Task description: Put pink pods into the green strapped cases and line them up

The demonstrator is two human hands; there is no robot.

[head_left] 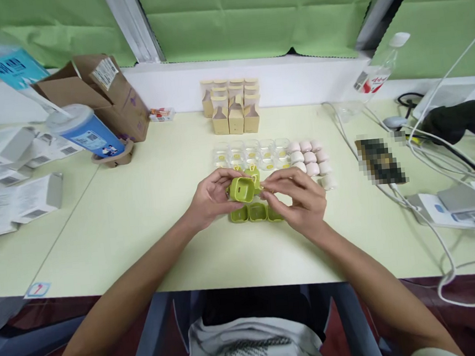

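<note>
A small green case [242, 189], its lid open, is held above the table [149, 219] between both hands. The left hand [210, 198] is closed around the case's left side, and the right hand [301, 197] pinches its lid end with thumb and forefinger. Just below the case, three more green cases [256, 213] lie in a row on the table. Behind the hands stands a row of clear plastic trays [252, 153], with a cluster of white earbud cases [314, 160] beside them to the right. Farther back, small tan boxes [233, 106] are stacked against the wall. A brown cardboard box [101, 93] sits at the far left.
</note>
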